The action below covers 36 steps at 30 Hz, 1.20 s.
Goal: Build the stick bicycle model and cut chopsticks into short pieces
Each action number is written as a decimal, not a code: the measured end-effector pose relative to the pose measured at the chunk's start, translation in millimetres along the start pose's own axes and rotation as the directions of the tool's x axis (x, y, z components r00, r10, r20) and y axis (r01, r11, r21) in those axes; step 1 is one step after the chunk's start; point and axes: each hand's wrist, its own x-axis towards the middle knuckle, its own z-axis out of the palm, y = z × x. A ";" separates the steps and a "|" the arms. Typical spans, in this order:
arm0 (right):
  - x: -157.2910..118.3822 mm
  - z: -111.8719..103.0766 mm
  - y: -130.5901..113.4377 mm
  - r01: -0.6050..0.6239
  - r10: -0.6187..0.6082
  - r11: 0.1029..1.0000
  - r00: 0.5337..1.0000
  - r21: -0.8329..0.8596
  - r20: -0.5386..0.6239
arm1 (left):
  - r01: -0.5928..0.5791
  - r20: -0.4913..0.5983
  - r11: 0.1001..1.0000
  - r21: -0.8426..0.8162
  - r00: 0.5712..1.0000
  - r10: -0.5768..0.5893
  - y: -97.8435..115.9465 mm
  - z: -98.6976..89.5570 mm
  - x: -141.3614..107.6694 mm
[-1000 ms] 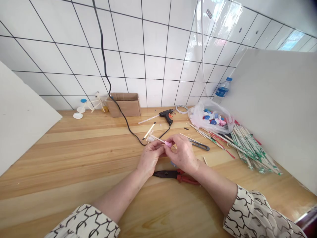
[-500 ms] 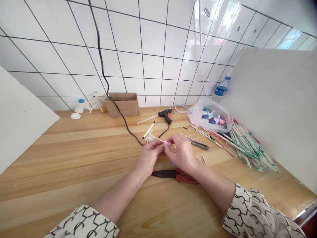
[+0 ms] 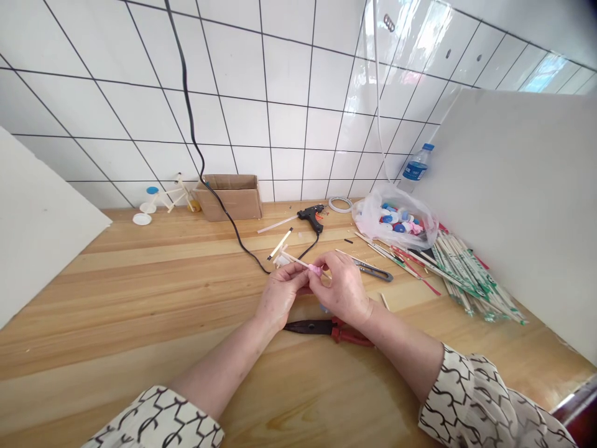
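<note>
The left hand (image 3: 278,298) and right hand (image 3: 344,289) meet near the frame's centre, fingertips pinching a small pink piece (image 3: 315,269) and a slim pale wooden stick (image 3: 298,261) that slants up-left between them. Fingers hide part of both; the pink piece looks bumpy. Just below, black-nosed, red-handled pliers (image 3: 312,326) lie on the wooden tabletop (image 3: 186,298), partly covered by the right forearm.
</note>
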 end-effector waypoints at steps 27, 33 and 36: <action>12.7 -4.8 13.5 -0.537 0.309 0.696 0.824 0.476 0.475 | 0.049 0.148 0.980 0.194 0.986 -0.079 21.3 -21.3 15.7; 10.9 -5.2 11.8 -0.560 0.297 0.661 0.807 0.499 0.511 | 0.043 0.100 0.973 0.227 0.993 -0.068 23.6 -18.8 13.7; 9.3 -4.2 11.1 -0.557 0.278 0.657 0.806 0.509 0.523 | 0.034 0.040 0.966 0.255 0.998 -0.046 24.5 -18.9 10.6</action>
